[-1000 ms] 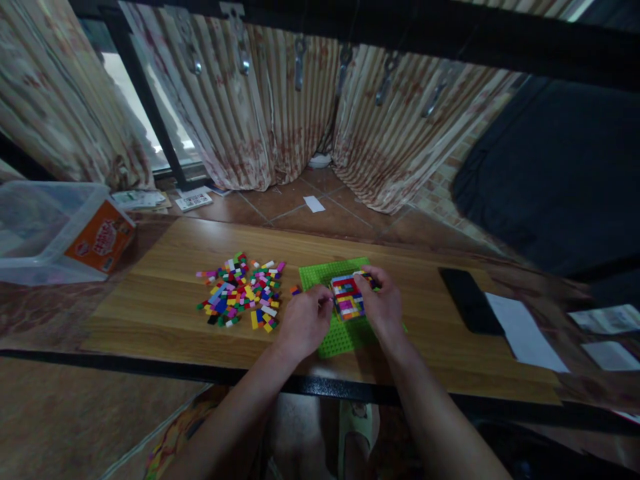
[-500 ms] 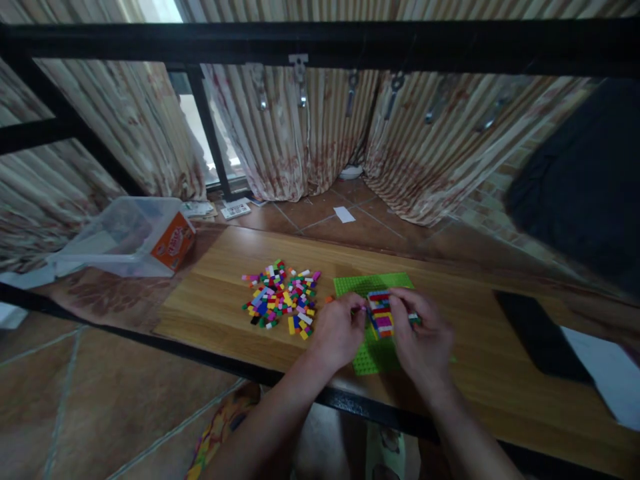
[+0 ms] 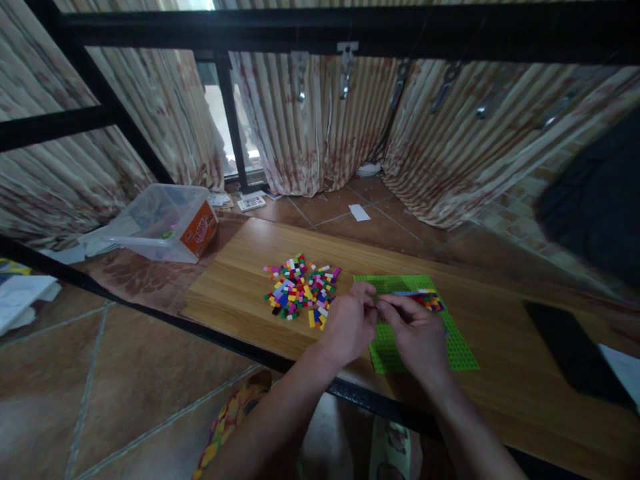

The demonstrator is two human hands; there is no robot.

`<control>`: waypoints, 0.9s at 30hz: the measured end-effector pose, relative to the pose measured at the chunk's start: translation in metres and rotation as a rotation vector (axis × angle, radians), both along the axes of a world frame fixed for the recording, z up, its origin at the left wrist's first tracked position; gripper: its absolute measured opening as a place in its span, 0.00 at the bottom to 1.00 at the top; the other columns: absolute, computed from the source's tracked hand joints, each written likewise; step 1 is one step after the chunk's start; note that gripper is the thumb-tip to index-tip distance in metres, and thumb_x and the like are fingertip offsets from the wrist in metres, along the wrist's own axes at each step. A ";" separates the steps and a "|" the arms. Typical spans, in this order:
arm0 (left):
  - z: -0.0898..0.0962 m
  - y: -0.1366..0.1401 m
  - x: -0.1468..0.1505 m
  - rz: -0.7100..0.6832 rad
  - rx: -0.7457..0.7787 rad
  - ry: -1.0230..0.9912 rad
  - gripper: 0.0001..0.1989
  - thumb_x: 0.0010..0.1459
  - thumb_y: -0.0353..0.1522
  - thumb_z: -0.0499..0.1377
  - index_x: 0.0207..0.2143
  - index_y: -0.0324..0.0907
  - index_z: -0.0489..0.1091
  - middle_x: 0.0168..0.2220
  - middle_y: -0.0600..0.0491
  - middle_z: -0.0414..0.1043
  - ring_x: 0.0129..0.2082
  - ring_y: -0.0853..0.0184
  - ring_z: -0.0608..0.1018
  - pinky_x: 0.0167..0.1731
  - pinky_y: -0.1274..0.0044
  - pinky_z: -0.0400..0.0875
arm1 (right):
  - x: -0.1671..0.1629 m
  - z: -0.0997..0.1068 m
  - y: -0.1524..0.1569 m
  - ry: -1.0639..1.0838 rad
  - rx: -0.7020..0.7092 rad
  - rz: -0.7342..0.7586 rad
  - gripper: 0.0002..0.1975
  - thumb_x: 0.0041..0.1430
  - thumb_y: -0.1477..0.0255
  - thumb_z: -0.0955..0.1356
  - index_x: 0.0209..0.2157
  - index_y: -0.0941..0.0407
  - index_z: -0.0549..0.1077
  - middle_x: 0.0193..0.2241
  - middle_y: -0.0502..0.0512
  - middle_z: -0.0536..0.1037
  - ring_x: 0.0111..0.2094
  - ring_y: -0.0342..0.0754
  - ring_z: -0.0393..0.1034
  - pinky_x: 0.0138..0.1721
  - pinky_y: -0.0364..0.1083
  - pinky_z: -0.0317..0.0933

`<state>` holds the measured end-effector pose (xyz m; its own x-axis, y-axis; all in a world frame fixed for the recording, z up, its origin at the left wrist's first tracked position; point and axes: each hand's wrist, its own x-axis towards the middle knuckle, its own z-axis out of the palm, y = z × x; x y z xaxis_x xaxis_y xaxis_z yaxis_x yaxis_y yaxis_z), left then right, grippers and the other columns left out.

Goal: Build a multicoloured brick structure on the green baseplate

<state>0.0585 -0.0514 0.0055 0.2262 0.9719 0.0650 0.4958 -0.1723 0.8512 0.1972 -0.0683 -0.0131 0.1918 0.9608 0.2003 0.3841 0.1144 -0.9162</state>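
Above the green baseplate (image 3: 463, 353), my left hand (image 3: 350, 323) and my right hand (image 3: 420, 330) meet at the fingertips, both closed in a pinch. Whatever they pinch is too small and too hidden to make out. A many-coloured block of toy bricks (image 3: 431, 300) shows just behind my right hand, partly covered by its fingers; whether that hand touches it I cannot tell. Left of my left hand, a loose pile of small coloured bricks (image 3: 303, 290) is spread on the wooden board.
A clear plastic box (image 3: 165, 250) with an orange label stands at the far left. The wooden board (image 3: 240, 300) runs under everything, with a dark flat panel (image 3: 570, 347) and a white paper (image 3: 623, 370) at the right. A black bar (image 3: 320, 30) crosses above.
The brick block, earlier upright between my hands, now appears behind my right hand. My fingertips have come together. The view has shifted left, so the scene sits further right.
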 end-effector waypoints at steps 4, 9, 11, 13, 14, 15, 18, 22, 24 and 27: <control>-0.001 0.011 -0.031 0.125 -0.001 0.376 0.13 0.51 0.23 0.56 0.40 0.40 0.72 0.38 0.48 0.77 0.39 0.61 0.78 0.42 0.72 0.72 | -0.009 0.005 0.001 0.135 -0.022 -0.045 0.11 0.54 0.62 0.70 0.35 0.54 0.79 0.28 0.53 0.81 0.28 0.49 0.76 0.31 0.49 0.71; -0.006 0.016 -0.044 0.135 0.088 0.657 0.10 0.55 0.28 0.55 0.37 0.40 0.75 0.40 0.45 0.76 0.42 0.59 0.78 0.43 0.72 0.71 | -0.011 0.008 0.002 0.313 -0.070 -0.036 0.11 0.51 0.63 0.72 0.33 0.55 0.78 0.27 0.52 0.81 0.29 0.48 0.77 0.33 0.50 0.73; -0.007 0.015 -0.039 0.124 0.106 0.705 0.11 0.57 0.28 0.53 0.37 0.39 0.75 0.39 0.43 0.76 0.42 0.57 0.77 0.43 0.72 0.71 | -0.010 0.006 0.002 0.359 -0.076 -0.027 0.10 0.51 0.63 0.73 0.33 0.55 0.78 0.27 0.52 0.81 0.30 0.48 0.78 0.34 0.50 0.74; -0.008 0.015 -0.033 0.132 0.108 0.739 0.12 0.57 0.27 0.52 0.37 0.37 0.75 0.39 0.41 0.75 0.43 0.56 0.77 0.42 0.71 0.71 | -0.008 0.005 0.003 0.387 -0.075 -0.027 0.10 0.50 0.64 0.73 0.33 0.55 0.78 0.28 0.52 0.81 0.30 0.48 0.78 0.35 0.50 0.74; -0.008 0.014 -0.031 0.140 0.104 0.751 0.12 0.57 0.26 0.52 0.37 0.36 0.75 0.39 0.40 0.75 0.43 0.56 0.77 0.42 0.71 0.71 | -0.007 0.005 0.003 0.397 -0.075 -0.028 0.10 0.50 0.64 0.73 0.33 0.55 0.79 0.28 0.52 0.81 0.30 0.48 0.78 0.35 0.50 0.74; -0.008 0.014 -0.030 0.146 0.100 0.760 0.13 0.57 0.25 0.51 0.38 0.36 0.75 0.40 0.40 0.75 0.43 0.55 0.77 0.42 0.71 0.71 | -0.006 0.005 0.003 0.406 -0.076 -0.030 0.10 0.49 0.64 0.73 0.33 0.54 0.79 0.28 0.51 0.81 0.30 0.48 0.78 0.35 0.50 0.74; -0.008 0.015 -0.027 0.149 0.095 0.781 0.14 0.58 0.24 0.50 0.40 0.35 0.74 0.41 0.39 0.74 0.43 0.55 0.77 0.43 0.70 0.70 | -0.003 0.005 0.003 0.423 -0.083 -0.030 0.10 0.49 0.65 0.74 0.33 0.54 0.79 0.28 0.51 0.81 0.30 0.47 0.77 0.34 0.49 0.73; -0.006 0.015 -0.026 0.164 0.138 0.701 0.14 0.61 0.24 0.48 0.42 0.35 0.72 0.42 0.40 0.74 0.42 0.56 0.77 0.41 0.70 0.70 | 0.002 0.007 0.002 0.432 -0.085 -0.031 0.09 0.49 0.65 0.74 0.33 0.54 0.80 0.26 0.51 0.81 0.29 0.46 0.76 0.33 0.48 0.73; -0.004 0.014 -0.024 0.159 0.150 0.530 0.12 0.62 0.26 0.49 0.41 0.37 0.71 0.37 0.44 0.75 0.37 0.60 0.78 0.38 0.72 0.70 | 0.004 0.008 0.002 0.441 -0.090 -0.041 0.09 0.48 0.66 0.74 0.33 0.54 0.80 0.26 0.51 0.81 0.28 0.45 0.76 0.32 0.47 0.72; -0.002 0.013 -0.017 0.047 0.137 0.102 0.08 0.61 0.28 0.53 0.36 0.40 0.72 0.30 0.52 0.75 0.31 0.67 0.77 0.34 0.77 0.70 | 0.008 0.010 0.003 0.458 -0.088 -0.059 0.09 0.47 0.66 0.74 0.32 0.54 0.80 0.26 0.50 0.81 0.28 0.45 0.75 0.32 0.46 0.71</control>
